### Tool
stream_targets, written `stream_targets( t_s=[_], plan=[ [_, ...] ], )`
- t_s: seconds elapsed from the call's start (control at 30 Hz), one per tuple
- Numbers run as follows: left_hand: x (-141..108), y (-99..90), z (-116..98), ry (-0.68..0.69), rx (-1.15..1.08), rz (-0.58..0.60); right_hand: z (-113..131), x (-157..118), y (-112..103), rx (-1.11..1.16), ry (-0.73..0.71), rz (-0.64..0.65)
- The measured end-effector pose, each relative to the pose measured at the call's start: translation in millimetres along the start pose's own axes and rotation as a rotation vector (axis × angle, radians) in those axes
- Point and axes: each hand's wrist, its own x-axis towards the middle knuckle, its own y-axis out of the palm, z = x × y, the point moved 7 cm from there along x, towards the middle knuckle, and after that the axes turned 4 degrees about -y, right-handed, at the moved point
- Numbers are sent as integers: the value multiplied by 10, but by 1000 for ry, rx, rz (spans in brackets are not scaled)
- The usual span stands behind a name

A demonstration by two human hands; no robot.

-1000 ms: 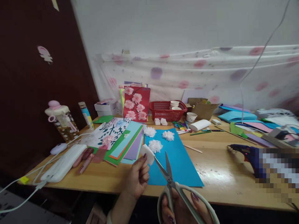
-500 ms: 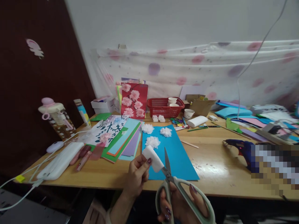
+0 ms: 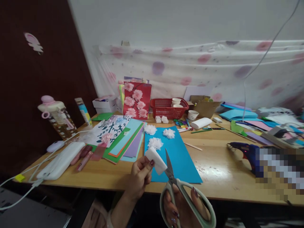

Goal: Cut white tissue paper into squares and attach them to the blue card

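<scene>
My left hand point(image 3: 140, 172) is closed on a folded piece of white tissue paper point(image 3: 156, 161), pinched between thumb and fingers. Through the pale green handles of a pair of scissors point(image 3: 171, 179) go the fingers of my right hand point(image 3: 181, 205). The blades are slightly apart and their lower part meets the right edge of the tissue. Beneath them lies a sheet of blue paper point(image 3: 184, 161), which carries white tissue flowers point(image 3: 155, 143) toward its back and left.
Left of the blue sheet lie coloured papers point(image 3: 129, 148), a white power bank point(image 3: 63, 161) and a bottle point(image 3: 58, 118). A red basket point(image 3: 163, 110) and a red card with pink flowers point(image 3: 137, 101) stand behind. A blue glue gun point(image 3: 245, 155) lies at the right.
The scissor blades have come closer together and swung slightly at the tissue's edge. The tissue stays in my left hand, nearly still. The whole view has shifted a little.
</scene>
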Motion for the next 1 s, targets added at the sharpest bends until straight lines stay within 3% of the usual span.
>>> stream_targets(
  t_s=[0.3, 0.5, 0.73, 0.9, 1.0],
  plan=[
    [18, -2, 48, -93, -11, -35, -5, -21, -187, 24, -68, -134],
    [32, -28, 68, -93, -18, -41, -64, -19, -226, -36, 58, -151],
    [23, -48, 62, -80, -13, -38, -79, -92, -397, -176, 64, -328],
    [14, -30, 38, -66, 5, -28, -120, -68, -398, -127, 133, -295],
    [10, -20, 29, -51, 17, -28, -56, -66, -312, -146, 58, -251]
  ],
)
